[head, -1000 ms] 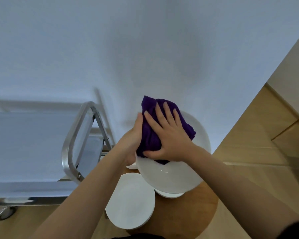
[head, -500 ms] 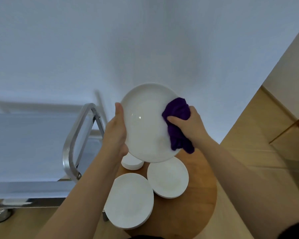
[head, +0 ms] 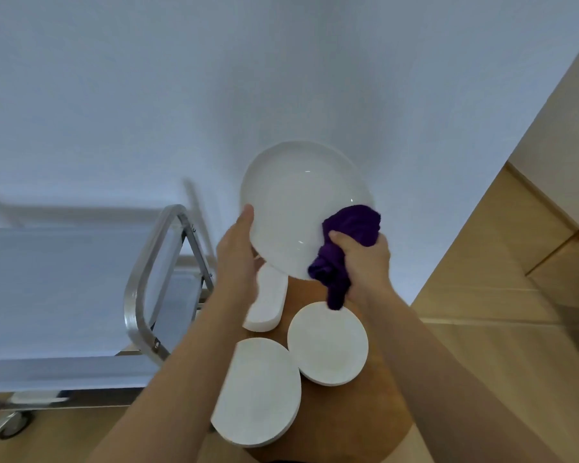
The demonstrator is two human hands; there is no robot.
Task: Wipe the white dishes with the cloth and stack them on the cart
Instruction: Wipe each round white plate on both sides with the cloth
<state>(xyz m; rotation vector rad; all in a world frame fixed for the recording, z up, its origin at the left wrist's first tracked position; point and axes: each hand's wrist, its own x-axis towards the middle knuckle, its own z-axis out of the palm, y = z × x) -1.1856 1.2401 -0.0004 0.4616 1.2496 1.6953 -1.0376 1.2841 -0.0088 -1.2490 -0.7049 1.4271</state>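
So the big round white ceramic plate [head: 301, 208] is being held tilted above the round wooden table [head: 375, 409], its left rim gripped by the left hand [head: 236, 259], while the bunched purple cloth [head: 345, 248], clamped in the right hand [head: 365, 259], is being dragged down from the middle to the lower right rim since a second ago, so wiping's probably nearly done.

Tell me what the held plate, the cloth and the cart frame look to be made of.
Held plate: probably glazed ceramic, glossy white with small bright glints. Cloth: soft fabric, perhaps microfibre, dark purple, matte, bunched into folds. Cart frame: metal, likely brushed steel or aluminium, silver with streaked reflections along the bent tube.
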